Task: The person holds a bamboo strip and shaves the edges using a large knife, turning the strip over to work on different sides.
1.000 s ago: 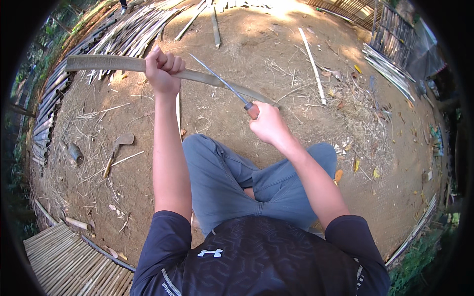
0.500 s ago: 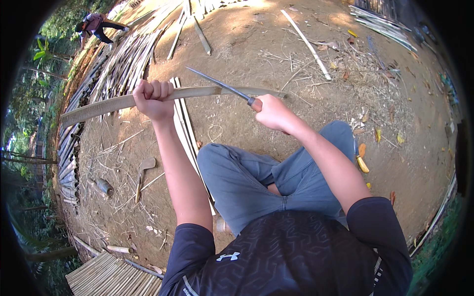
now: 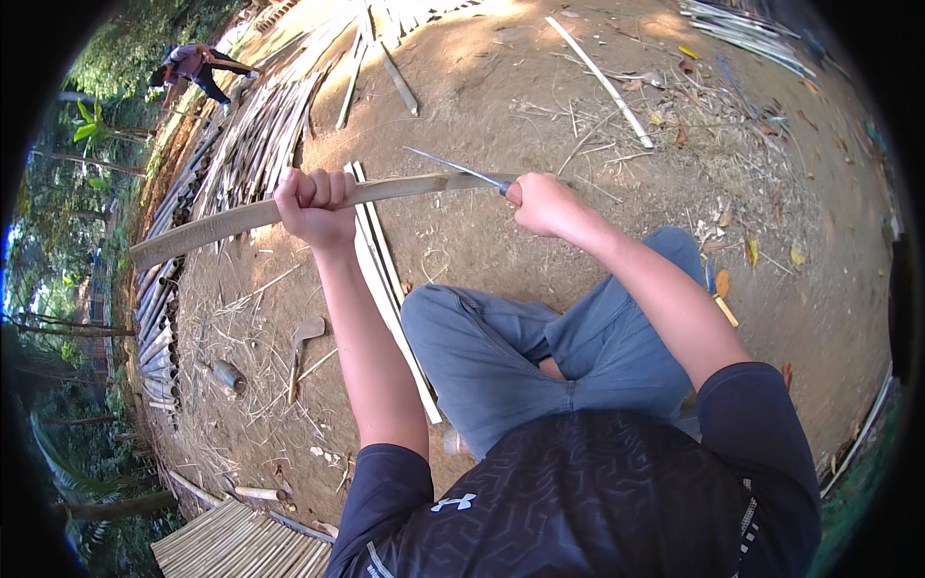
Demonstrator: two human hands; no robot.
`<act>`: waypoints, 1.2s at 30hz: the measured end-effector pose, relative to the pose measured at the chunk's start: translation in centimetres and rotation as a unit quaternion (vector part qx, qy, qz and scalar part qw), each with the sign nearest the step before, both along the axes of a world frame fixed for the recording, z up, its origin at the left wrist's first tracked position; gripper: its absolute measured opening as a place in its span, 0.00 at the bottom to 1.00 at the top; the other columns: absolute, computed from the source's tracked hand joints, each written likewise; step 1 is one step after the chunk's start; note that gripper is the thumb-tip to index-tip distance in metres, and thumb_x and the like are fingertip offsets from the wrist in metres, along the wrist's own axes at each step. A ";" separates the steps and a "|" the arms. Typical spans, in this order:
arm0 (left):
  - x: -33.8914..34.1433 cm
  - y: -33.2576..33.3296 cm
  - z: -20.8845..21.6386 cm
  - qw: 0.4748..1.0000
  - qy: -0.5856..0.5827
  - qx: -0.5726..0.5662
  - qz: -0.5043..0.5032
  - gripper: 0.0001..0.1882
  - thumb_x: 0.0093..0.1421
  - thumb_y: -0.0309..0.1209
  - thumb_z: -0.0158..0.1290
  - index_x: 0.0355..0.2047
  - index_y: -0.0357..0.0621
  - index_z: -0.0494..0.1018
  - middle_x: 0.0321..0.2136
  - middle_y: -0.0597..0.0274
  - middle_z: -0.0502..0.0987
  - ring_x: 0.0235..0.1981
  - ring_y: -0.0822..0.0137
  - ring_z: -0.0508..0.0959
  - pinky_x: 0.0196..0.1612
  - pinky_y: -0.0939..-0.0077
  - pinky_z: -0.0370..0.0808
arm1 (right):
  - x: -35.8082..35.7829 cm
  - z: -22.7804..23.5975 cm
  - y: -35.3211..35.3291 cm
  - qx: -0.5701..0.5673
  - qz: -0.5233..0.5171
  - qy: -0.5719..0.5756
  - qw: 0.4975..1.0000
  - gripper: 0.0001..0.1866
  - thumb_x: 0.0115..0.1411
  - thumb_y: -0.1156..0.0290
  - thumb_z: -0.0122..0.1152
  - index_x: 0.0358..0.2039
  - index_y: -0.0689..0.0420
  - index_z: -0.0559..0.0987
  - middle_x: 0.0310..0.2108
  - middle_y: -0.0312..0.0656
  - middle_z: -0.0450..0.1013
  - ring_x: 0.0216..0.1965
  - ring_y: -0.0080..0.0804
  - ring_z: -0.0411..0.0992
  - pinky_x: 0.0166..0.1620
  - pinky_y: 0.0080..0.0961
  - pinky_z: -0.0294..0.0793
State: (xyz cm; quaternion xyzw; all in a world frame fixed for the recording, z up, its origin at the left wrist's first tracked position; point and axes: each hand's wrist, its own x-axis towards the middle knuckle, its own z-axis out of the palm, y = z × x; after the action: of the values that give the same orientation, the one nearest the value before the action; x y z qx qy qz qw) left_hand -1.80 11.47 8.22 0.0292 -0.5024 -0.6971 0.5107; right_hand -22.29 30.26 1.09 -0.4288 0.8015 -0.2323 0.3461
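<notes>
A long, flat bamboo strip stretches across in front of me, bowed by the lens. My left hand is closed in a fist around it, left of its middle. My right hand is closed on the short brown handle of a knife. Its narrow blade points to the far left and lies across the strip near the right end. From this view I cannot tell whether the edge touches the strip. The right hand covers the strip's right tip.
Pale split strips lie beside my left knee. A small hatchet-like tool and a bottle rest on the dirt at left. Bamboo poles are stacked at far left, near a bent-over person. A yellow-handled knife lies by my right knee.
The knife has swung to a flatter angle, nearer the strip, with the right hand slightly further right. The whole view has shifted a little; the left hand keeps its hold.
</notes>
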 end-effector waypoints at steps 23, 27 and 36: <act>-3.0 1.0 1.7 0.997 -0.023 -0.038 -0.056 0.23 0.64 0.38 0.41 0.14 0.53 0.46 0.09 0.72 0.44 0.14 0.74 0.42 0.20 0.72 0.44 | 0.8 -2.2 3.0 -0.152 -0.031 -0.032 0.987 0.05 0.47 0.80 0.52 0.27 0.65 0.71 0.26 0.56 0.74 0.32 0.54 0.76 0.37 0.43 0.71; -2.4 -0.3 2.1 0.999 -0.020 -0.008 -0.034 0.24 0.66 0.40 0.41 0.15 0.52 0.46 0.10 0.71 0.44 0.15 0.74 0.43 0.21 0.70 0.45 | 2.3 2.2 2.7 -0.135 -0.025 -0.013 0.990 0.06 0.48 0.79 0.52 0.28 0.65 0.71 0.26 0.58 0.74 0.33 0.54 0.77 0.37 0.44 0.72; -5.3 0.4 3.3 0.997 -0.025 -0.051 0.055 0.31 0.68 0.59 0.35 0.17 0.50 0.51 0.16 0.69 0.53 0.17 0.69 0.55 0.27 0.72 0.58 | -2.2 -5.7 4.2 -0.123 -0.086 -0.074 0.986 0.03 0.51 0.77 0.53 0.25 0.61 0.69 0.17 0.47 0.68 0.21 0.40 0.71 0.27 0.38 0.67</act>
State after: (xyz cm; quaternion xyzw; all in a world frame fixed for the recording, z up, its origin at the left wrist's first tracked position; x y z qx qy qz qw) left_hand -7.06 11.89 11.55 0.0479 -0.5472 -0.6409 0.5362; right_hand -24.47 34.45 -4.57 -0.3794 0.7728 -0.3889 0.3280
